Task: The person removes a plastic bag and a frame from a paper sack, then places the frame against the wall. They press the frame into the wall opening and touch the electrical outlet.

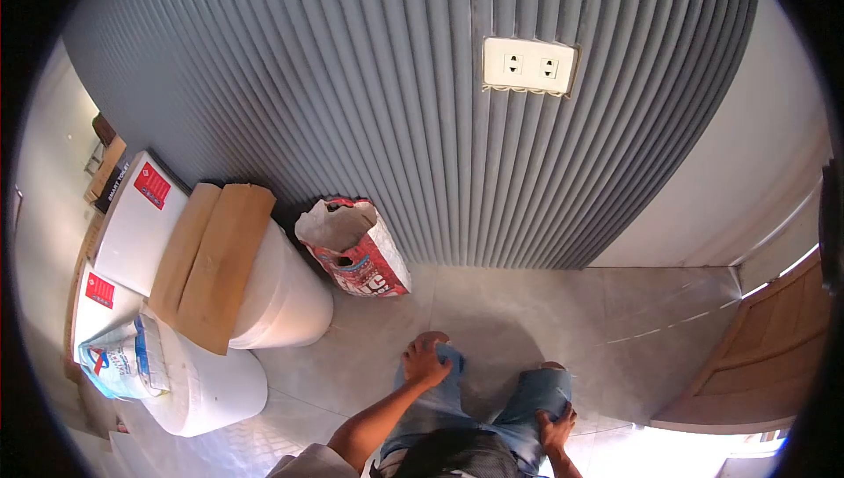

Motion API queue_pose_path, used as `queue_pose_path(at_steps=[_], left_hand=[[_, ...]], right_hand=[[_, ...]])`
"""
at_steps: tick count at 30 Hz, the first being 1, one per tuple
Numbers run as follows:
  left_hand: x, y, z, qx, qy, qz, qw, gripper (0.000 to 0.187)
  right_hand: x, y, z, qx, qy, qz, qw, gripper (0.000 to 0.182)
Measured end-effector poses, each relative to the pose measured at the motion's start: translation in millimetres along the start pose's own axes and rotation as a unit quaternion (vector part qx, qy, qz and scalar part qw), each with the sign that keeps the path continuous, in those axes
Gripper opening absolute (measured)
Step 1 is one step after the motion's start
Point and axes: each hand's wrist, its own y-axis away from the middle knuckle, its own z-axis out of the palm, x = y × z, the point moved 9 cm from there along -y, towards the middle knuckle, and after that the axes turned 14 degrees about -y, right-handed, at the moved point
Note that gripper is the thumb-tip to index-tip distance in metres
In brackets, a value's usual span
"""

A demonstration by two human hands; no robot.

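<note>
My left hand [425, 364] rests on my left knee, over the blue jeans [437, 401], with its fingers apart and nothing in it. On the outer side of my right thigh lies my right hand [556, 430]; its fingers are spread against the denim and it holds nothing. Both hands are low in the view, above the grey tiled floor [492, 311]. Nearest beyond my left hand stands a red and white paper bag [374, 258], its top open, against the ribbed wall.
A grey ribbed wall [422, 109] carries a white double socket [530, 66]. At left stand two white buckets [294, 302], one topped by folded cardboard [211, 258], one by a blue-white bag [127, 359]. White panels with red labels [132, 249] lean behind. A wooden door [765, 346] is at right.
</note>
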Motion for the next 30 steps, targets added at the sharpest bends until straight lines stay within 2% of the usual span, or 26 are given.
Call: queue_pose_path(at_steps=[9, 11, 15, 17, 20, 24, 26, 27, 28, 29, 30], left_hand=[[-0.4, -2.2, -8.6, -0.007, 0.018, -0.005, 1.000, 0.064], [2.6, -2.8, -11.5, -0.052, 0.032, -0.007, 0.998, 0.071], [0.0, -6.3, 1.5, -0.049, 0.015, -0.022, 0.998, 0.069], [-3.0, -7.3, 2.0, 0.007, 0.029, -0.023, 0.999, 0.062], [-0.4, -2.3, -14.0, -0.004, 0.060, -0.015, 0.998, 0.057], [-2.8, -6.5, -4.6, 0.006, 0.090, -0.018, 0.996, 0.051], [-9.3, -12.9, -3.5, 0.057, 0.089, -0.016, 0.994, 0.037], [-13.4, -30.0, -4.4, 0.061, 0.088, -0.010, 0.994, 0.037], [-10.6, -51.5, -7.9, 0.063, 0.228, 0.036, 0.971, 0.031], [-4.3, -71.9, -23.0, 0.065, 0.364, 0.082, 0.926, 0.026], [10.0, -74.0, -91.0, 0.161, 0.347, 0.133, 0.914, 0.024]], right_hand=[[4.5, -3.7, 2.7, 0.000, 0.005, -0.006, 1.000, 0.093], [4.3, -3.2, 2.0, -0.002, 0.016, 0.001, 1.000, 0.094], [9.1, -6.0, 2.1, 0.004, 0.017, -0.005, 1.000, 0.094], [9.9, -6.3, 3.2, -0.005, 0.020, 0.005, 1.000, 0.094], [-6.7, -0.2, 2.7, -0.031, 0.022, 0.017, 0.999, 0.091], [6.2, -6.7, 1.5, -0.006, 0.021, 0.001, 1.000, 0.096], [2.7, -3.9, 2.5, -0.010, 0.010, 0.008, 1.000, 0.098], [-0.9, -3.1, 3.7, -0.005, 0.005, 0.008, 1.000, 0.098], [-1.6, -0.5, 2.9, -0.008, 0.009, 0.011, 1.000, 0.099], [-3.6, -0.2, 1.8, -0.010, 0.013, 0.013, 1.000, 0.100], [-6.9, -0.6, 0.9, -0.007, 0.009, 0.014, 1.000, 0.100]])
